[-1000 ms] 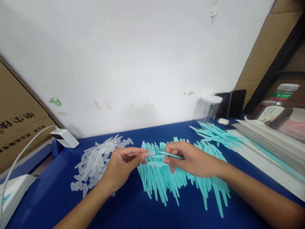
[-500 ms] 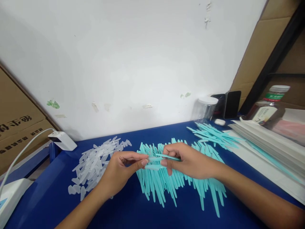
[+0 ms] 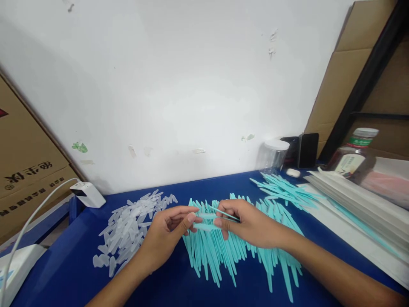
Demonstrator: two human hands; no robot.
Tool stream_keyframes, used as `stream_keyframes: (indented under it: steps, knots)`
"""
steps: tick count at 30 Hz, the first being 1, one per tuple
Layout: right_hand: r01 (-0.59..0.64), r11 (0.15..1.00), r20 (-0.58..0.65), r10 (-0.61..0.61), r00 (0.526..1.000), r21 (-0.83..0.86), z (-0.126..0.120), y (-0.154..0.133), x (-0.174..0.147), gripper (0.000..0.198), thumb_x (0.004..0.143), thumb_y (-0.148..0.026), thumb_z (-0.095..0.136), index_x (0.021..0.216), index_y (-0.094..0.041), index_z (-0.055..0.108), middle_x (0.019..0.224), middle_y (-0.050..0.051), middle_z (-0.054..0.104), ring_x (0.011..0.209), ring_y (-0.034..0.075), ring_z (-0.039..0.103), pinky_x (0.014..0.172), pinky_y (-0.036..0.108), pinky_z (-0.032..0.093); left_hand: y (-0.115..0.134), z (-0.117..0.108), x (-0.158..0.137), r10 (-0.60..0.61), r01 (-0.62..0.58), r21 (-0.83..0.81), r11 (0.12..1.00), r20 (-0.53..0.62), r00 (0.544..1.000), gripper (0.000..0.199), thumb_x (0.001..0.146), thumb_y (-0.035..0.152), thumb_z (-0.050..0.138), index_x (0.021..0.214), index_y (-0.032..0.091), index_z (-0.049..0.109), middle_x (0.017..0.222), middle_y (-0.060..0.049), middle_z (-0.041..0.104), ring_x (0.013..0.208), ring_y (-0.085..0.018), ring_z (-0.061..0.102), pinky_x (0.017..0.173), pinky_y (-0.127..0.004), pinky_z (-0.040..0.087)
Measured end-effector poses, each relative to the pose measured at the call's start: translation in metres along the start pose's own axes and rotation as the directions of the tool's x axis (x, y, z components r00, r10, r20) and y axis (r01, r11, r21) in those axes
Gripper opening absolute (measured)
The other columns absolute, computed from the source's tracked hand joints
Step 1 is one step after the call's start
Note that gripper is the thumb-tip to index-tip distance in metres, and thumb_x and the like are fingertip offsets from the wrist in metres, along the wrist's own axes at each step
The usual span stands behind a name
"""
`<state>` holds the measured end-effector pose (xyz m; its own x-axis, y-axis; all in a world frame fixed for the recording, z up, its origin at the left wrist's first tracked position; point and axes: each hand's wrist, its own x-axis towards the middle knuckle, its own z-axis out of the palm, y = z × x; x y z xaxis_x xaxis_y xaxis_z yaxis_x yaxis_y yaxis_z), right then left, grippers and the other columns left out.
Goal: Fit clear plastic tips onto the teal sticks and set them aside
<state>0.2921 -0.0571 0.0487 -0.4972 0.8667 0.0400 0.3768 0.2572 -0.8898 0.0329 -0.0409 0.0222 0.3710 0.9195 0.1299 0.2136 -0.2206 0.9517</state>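
Observation:
Just above the table's middle, my left hand [image 3: 172,230] is closed in a pinch at the tips of the pieces between my hands; it looks to hold a small translucent blade cap, partly hidden by the fingers. My right hand [image 3: 247,221] is closed around a few slim turquoise eyebrow razors [image 3: 227,214], their pale ends pointing left towards my left fingertips. Below both hands spreads a heap of turquoise razors [image 3: 211,256], lying roughly side by side. Left of my left hand lies a loose heap of translucent caps [image 3: 128,228].
Further turquoise razors [image 3: 284,189] lie at the back right beside stacked white sheets [image 3: 354,204]. Behind stand a lidded clear jar [image 3: 275,157], a phone [image 3: 308,150] and a dark bottle [image 3: 351,157]. A white charger [image 3: 87,194] with a cable sits back left, by a cardboard box [image 3: 28,170].
The view has tilted slightly upward, so things sit lower in the picture. My hands stay close together, and the razors in my right hand have shifted slightly in angle.

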Motion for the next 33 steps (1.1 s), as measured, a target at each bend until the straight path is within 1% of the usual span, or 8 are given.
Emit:
stream_keyframes:
  steps: [4, 9, 14, 20, 25, 27, 30, 33]
  knots:
    - [0.008, 0.998, -0.074, -0.013, 0.997, -0.057, 0.003, -0.001, -0.002, 0.033, 0.100, -0.044, 0.064, 0.078, -0.020, 0.060, 0.073, -0.003, 0.067, 0.063, 0.012, 0.051, 0.061, 0.025, 0.040, -0.002, 0.003, -0.002, 0.037, -0.036, 0.069, 0.997, -0.015, 0.999, 0.038, 0.093, 0.048, 0.072, 0.120, 0.020, 0.076, 0.085, -0.005, 0.079, 0.076, -0.019, 0.074, 0.072, -0.029, 0.059]
    - [0.018, 0.999, 0.028, -0.017, 0.999, -0.038, 0.015, 0.001, -0.003, 0.035, 0.100, -0.049, 0.064, 0.079, -0.021, 0.057, 0.075, -0.004, 0.066, 0.063, 0.012, 0.054, 0.057, 0.024, 0.039, -0.002, 0.017, -0.010, 0.001, -0.004, 0.049, 0.999, 0.046, 0.999, 0.033, 0.095, 0.047, 0.070, 0.108, 0.019, 0.081, 0.077, -0.005, 0.077, 0.069, -0.017, 0.071, 0.066, -0.027, 0.058]
    - [0.063, 0.988, 0.036, -0.059, 0.998, -0.142, 0.007, 0.004, -0.001, 0.042, 0.105, -0.051, 0.055, 0.077, -0.021, 0.064, 0.069, -0.005, 0.059, 0.057, 0.010, 0.048, 0.056, 0.025, 0.036, -0.003, 0.010, -0.006, 0.006, -0.006, 0.015, 1.000, -0.008, 1.000, 0.030, 0.093, 0.046, 0.072, 0.102, 0.019, 0.083, 0.077, -0.005, 0.078, 0.067, -0.016, 0.071, 0.065, -0.025, 0.058]
    - [0.068, 0.950, -0.131, -0.112, 0.985, -0.304, -0.010, 0.012, 0.004, 0.053, 0.110, -0.053, 0.039, 0.073, -0.020, 0.057, 0.066, -0.003, 0.053, 0.058, 0.012, 0.047, 0.063, 0.028, 0.037, -0.006, -0.009, 0.006, -0.007, 0.006, -0.009, 1.000, -0.077, 0.997, 0.033, 0.091, 0.049, 0.074, 0.097, 0.017, 0.082, 0.074, -0.006, 0.079, 0.065, -0.016, 0.070, 0.066, -0.026, 0.059]
    - [0.086, 0.860, -0.282, -0.257, 0.924, -0.503, -0.007, 0.013, 0.005, 0.047, 0.111, -0.048, 0.040, 0.073, -0.021, 0.047, 0.071, 0.000, 0.052, 0.069, 0.016, 0.049, 0.066, 0.030, 0.033, -0.002, -0.003, -0.001, -0.007, 0.007, -0.003, 1.000, -0.065, 0.998, 0.033, 0.091, 0.048, 0.074, 0.099, 0.017, 0.082, 0.075, -0.006, 0.079, 0.066, -0.018, 0.071, 0.066, -0.027, 0.059]
    - [0.111, 0.847, -0.229, -0.264, 0.937, -0.520, -0.004, 0.010, 0.003, 0.046, 0.110, -0.047, 0.041, 0.073, -0.020, 0.048, 0.070, 0.000, 0.052, 0.068, 0.016, 0.049, 0.065, 0.030, 0.033, 0.000, 0.002, -0.005, 0.005, -0.005, 0.003, 1.000, -0.050, 0.999, 0.033, 0.091, 0.048, 0.074, 0.101, 0.018, 0.083, 0.075, -0.006, 0.079, 0.066, -0.018, 0.071, 0.065, -0.027, 0.059]
    - [0.173, 0.870, -0.043, -0.216, 0.975, -0.462, 0.003, 0.004, -0.002, 0.050, 0.108, -0.050, 0.046, 0.069, -0.020, 0.045, 0.063, -0.003, 0.045, 0.057, 0.013, 0.044, 0.060, 0.028, 0.031, 0.003, 0.008, -0.009, 0.035, -0.034, 0.041, 0.999, -0.035, 0.999, 0.031, 0.092, 0.047, 0.073, 0.102, 0.019, 0.084, 0.077, -0.006, 0.079, 0.067, -0.017, 0.070, 0.066, -0.026, 0.058]
    - [0.191, 0.897, 0.066, -0.180, 0.981, -0.400, 0.011, 0.000, -0.007, 0.054, 0.104, -0.054, 0.055, 0.065, -0.020, 0.041, 0.057, -0.005, 0.037, 0.052, 0.010, 0.040, 0.055, 0.027, 0.029, 0.005, 0.012, -0.012, 0.058, -0.056, 0.083, 0.995, -0.016, 0.998, 0.029, 0.094, 0.046, 0.071, 0.101, 0.020, 0.084, 0.078, -0.005, 0.078, 0.067, -0.016, 0.070, 0.066, -0.025, 0.056]
